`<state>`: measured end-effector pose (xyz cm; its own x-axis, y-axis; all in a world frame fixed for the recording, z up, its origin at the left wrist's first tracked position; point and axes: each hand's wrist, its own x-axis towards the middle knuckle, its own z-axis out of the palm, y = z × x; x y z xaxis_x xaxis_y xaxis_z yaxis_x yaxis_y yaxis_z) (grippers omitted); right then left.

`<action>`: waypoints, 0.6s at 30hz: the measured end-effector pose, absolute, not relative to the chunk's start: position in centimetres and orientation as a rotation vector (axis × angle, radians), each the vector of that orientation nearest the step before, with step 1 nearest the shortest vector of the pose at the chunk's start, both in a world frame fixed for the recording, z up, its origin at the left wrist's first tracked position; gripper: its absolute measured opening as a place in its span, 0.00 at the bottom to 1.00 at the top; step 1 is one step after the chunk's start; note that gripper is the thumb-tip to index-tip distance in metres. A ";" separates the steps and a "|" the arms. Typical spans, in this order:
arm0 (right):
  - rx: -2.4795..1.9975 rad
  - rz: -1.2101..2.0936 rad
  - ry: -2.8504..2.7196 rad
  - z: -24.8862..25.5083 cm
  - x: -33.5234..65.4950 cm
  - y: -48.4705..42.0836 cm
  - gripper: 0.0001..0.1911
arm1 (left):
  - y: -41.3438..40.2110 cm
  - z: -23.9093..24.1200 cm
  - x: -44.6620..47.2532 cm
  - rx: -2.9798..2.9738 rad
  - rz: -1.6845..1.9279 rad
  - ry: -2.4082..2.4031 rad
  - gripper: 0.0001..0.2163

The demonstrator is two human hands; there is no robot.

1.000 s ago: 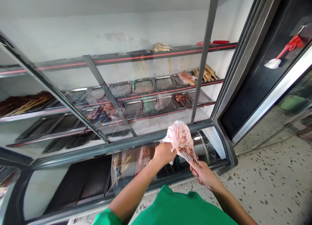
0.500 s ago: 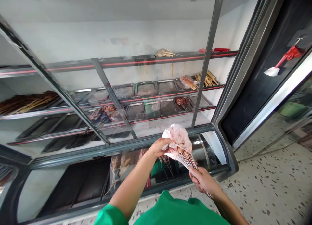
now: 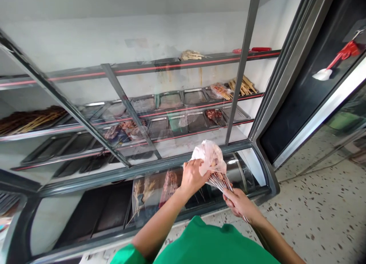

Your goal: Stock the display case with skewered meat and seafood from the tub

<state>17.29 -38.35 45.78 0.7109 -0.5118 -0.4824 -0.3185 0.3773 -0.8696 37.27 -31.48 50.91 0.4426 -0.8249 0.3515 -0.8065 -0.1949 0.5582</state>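
A bundle of meat skewers [image 3: 219, 181] has its meat end inside a thin whitish plastic bag [image 3: 211, 154]. My right hand [image 3: 238, 203] is closed around the metal sticks, whose ends poke out below the fist. At the bag's left side my left hand [image 3: 195, 177] grips the plastic near its mouth, fingers curled over it. The meat shows only faintly through the bag and a little at its opening. Both hands are in front of the display fridge [image 3: 154, 170], over its lower curved glass.
Metal trays [image 3: 170, 100] line the fridge shelves. Bamboo-stick skewers [image 3: 243, 85] and a tray of meat skewers [image 3: 214, 115] are at the right, dark skewers [image 3: 31, 119] at the left. A sliding-door frame bar [image 3: 240, 69] rises beyond my hands. A red-handled white scoop [image 3: 323, 74] hangs at right.
My left hand has shifted its grip, now lying over the bag's lower left side near the mouth. The bag covers more of the meat. My right hand keeps hold of the sticks.
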 end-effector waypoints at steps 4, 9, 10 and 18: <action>-1.079 -0.173 0.778 45.6 16.5 -39.3 0.30 | -30.5 50.9 40.6 2.215 0.173 -1.122 0.13; -1.018 -0.208 0.715 46.0 14.6 -40.5 0.29 | -24.6 49.7 47.3 2.107 -0.385 -0.648 0.02; -1.031 -0.196 0.706 46.1 14.4 -40.6 0.29 | -23.3 49.1 47.8 2.001 -0.614 -0.684 0.06; -0.899 -0.166 0.629 46.5 14.9 -40.6 0.28 | -26.1 46.0 45.8 1.499 -1.031 -0.378 0.29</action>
